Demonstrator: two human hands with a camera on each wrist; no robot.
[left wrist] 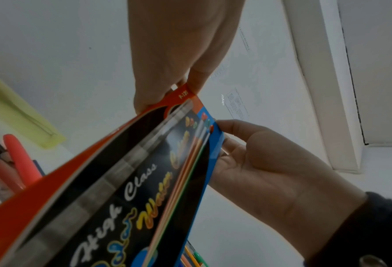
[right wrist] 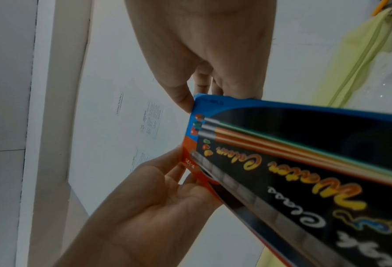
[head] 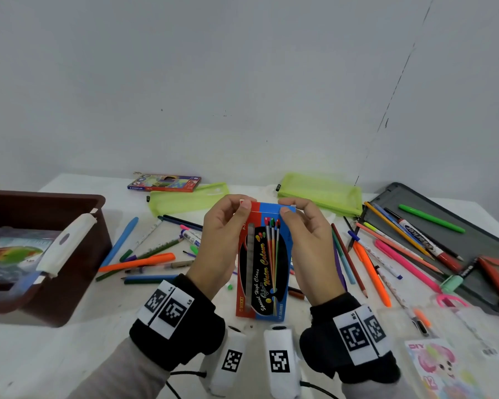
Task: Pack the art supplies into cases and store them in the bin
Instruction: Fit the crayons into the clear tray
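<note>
Head view shows the water colour box (head: 264, 263) pinched at its top edge by both hands' fingers (head: 244, 207) above the surface (head: 69, 355), while many pens (head: 139, 262) lie unpacked and the bin (head: 78, 197) is judged only partly filled.

Bin (head: 78, 203) left of pens (head: 136, 262); tray (head: 478, 243) right

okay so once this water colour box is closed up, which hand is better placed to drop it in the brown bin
Left, probably. The brown bin sits on the left side of the table, beside the left hand. Both hands pinch the top of the water colour box, but the right hand would have to cross over the left.
</note>
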